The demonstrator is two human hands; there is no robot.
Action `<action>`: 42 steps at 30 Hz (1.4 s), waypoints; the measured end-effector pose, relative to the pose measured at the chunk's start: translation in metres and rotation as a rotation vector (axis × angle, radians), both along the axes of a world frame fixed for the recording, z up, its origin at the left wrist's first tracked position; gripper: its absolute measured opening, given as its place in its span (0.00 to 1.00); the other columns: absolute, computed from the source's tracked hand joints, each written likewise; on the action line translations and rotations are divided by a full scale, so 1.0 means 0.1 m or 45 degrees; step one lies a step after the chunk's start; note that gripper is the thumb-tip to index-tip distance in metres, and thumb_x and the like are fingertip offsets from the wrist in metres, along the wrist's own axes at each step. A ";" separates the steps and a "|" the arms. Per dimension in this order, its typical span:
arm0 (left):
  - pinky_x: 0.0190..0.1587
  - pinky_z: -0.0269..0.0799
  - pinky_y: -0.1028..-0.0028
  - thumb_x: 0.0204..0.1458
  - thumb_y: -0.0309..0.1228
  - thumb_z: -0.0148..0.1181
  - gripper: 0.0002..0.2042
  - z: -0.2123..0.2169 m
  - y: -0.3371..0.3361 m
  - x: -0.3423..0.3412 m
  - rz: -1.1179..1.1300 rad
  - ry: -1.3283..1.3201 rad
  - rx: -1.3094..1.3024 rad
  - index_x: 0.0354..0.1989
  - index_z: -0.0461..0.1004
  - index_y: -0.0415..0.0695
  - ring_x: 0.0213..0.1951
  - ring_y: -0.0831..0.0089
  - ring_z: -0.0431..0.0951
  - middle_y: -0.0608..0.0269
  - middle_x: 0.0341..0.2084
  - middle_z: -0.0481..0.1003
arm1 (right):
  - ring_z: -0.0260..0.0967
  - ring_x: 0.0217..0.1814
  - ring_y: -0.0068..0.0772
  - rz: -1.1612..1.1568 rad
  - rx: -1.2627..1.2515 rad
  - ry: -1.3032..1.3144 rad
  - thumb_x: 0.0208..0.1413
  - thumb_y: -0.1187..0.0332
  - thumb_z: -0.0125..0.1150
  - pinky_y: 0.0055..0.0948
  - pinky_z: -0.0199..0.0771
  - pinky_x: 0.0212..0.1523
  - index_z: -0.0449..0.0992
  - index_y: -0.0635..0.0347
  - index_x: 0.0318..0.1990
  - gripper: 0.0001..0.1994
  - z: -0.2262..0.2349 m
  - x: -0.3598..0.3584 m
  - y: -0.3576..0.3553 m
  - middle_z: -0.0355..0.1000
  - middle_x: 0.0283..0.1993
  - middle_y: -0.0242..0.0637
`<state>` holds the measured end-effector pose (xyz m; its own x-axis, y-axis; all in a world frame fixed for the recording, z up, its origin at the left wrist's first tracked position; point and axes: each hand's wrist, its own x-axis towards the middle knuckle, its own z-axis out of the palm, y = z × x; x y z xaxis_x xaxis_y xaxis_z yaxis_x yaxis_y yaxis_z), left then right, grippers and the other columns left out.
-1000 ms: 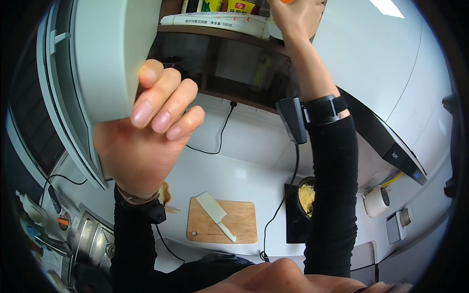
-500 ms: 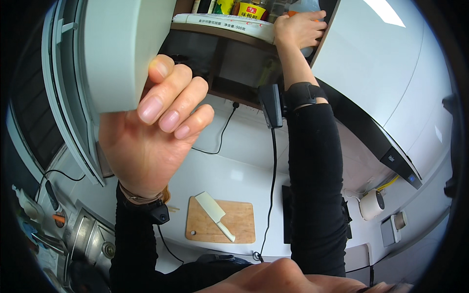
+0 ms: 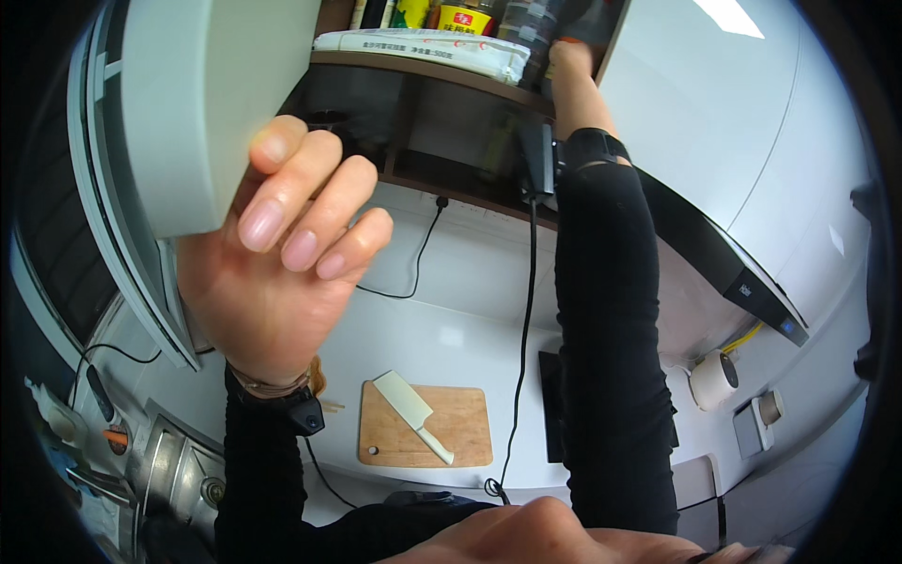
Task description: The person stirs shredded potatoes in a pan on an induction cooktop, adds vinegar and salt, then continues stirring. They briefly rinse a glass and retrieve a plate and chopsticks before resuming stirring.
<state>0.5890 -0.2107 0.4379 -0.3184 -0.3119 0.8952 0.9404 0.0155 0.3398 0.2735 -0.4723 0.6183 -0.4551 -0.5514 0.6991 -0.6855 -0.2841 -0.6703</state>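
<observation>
My left hand point(image 3: 282, 235) is closed around the lower edge of a pale cabinet door point(image 3: 178, 122), which is swung wide. High up at the right, my right hand point(image 3: 571, 68) reaches deep into the upper shelf, with its fingers hidden inside the dark cabinet. Beside that hand are dark translucent containers point(image 3: 522, 26). A white packet of noodles point(image 3: 423, 51) lies along the front of the shelf. Behind the packet stand a bottle with a yellow and red label point(image 3: 464, 19) and a green-yellow package point(image 3: 411, 13).
On the white counter, a cleaver point(image 3: 406, 402) rests on a wooden cutting board point(image 3: 470, 414). A steel sink point(image 3: 178, 461) is at the lower left. A black range hood point(image 3: 723, 258) juts out at the right. Black cables point(image 3: 526, 329) hang in front of me.
My right hand has pushed farther into the shelf, so its spread fingers no longer show. My left hand stays on the door, and both appear slightly farther left.
</observation>
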 end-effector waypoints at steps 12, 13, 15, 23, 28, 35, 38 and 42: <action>0.35 0.61 0.74 0.70 0.39 0.55 0.11 0.01 -0.20 -0.70 0.236 0.004 0.011 0.44 0.71 0.44 0.29 0.77 0.63 0.71 0.26 0.65 | 0.66 0.70 0.57 0.805 -0.849 0.353 0.65 0.76 0.52 0.42 0.68 0.69 0.58 0.72 0.71 0.27 -0.90 0.40 2.13 0.65 0.67 0.63; 0.34 0.60 0.75 0.72 0.41 0.51 0.13 0.00 -0.27 -0.85 0.281 0.014 -0.018 0.43 0.71 0.43 0.29 0.77 0.61 0.69 0.26 0.62 | 0.74 0.64 0.57 0.988 -0.961 0.269 0.64 0.78 0.54 0.43 0.76 0.64 0.64 0.72 0.68 0.25 -1.06 0.28 2.43 0.72 0.61 0.63; 0.33 0.59 0.76 0.73 0.46 0.50 0.17 -0.02 -0.44 -1.12 0.505 -0.055 0.044 0.42 0.73 0.45 0.28 0.78 0.62 0.69 0.26 0.66 | 0.80 0.58 0.51 0.840 -0.961 0.210 0.65 0.78 0.49 0.37 0.83 0.51 0.68 0.71 0.67 0.22 -1.45 0.02 3.00 0.74 0.62 0.59; 0.36 0.67 0.82 0.70 0.36 0.59 0.12 -0.50 -1.53 -2.50 1.010 -0.449 0.068 0.52 0.76 0.41 0.33 0.84 0.72 0.66 0.36 0.78 | 0.73 0.30 0.26 0.264 -0.383 -0.098 0.68 0.78 0.54 0.21 0.74 0.32 0.70 0.68 0.53 0.09 -3.09 -0.79 4.29 0.77 0.41 0.44; 0.44 0.75 0.75 0.67 0.41 0.63 0.20 -1.10 -2.29 -3.46 1.165 -0.735 0.332 0.57 0.72 0.38 0.46 0.76 0.77 0.61 0.45 0.79 | 0.75 0.27 0.25 -0.219 0.094 -0.158 0.64 0.83 0.54 0.21 0.74 0.29 0.78 0.70 0.44 0.07 -3.77 -1.26 5.06 0.78 0.37 0.42; 0.42 0.73 0.73 0.65 0.57 0.59 0.27 -1.22 -3.78 -4.21 1.266 -1.035 0.303 0.37 0.81 0.40 0.34 0.73 0.77 0.60 0.33 0.81 | 0.74 0.25 0.23 -0.473 0.317 -0.320 0.66 0.79 0.56 0.21 0.71 0.29 0.79 0.68 0.43 0.05 -3.98 -1.67 5.74 0.78 0.34 0.38; 0.43 0.73 0.73 0.66 0.55 0.59 0.24 -1.33 -4.40 -4.49 0.976 -1.069 0.374 0.39 0.80 0.42 0.35 0.73 0.76 0.59 0.34 0.81 | 0.74 0.26 0.23 -0.445 0.305 -0.325 0.67 0.77 0.58 0.21 0.71 0.29 0.79 0.68 0.43 0.05 -4.04 -1.97 5.92 0.78 0.34 0.37; 0.46 0.74 0.67 0.69 0.49 0.58 0.19 -1.22 -4.70 -4.49 0.154 -0.792 0.359 0.52 0.76 0.45 0.39 0.67 0.78 0.60 0.38 0.81 | 0.73 0.25 0.23 -0.393 0.282 -0.342 0.67 0.77 0.57 0.21 0.71 0.29 0.79 0.68 0.43 0.05 -4.13 -2.50 6.13 0.78 0.34 0.37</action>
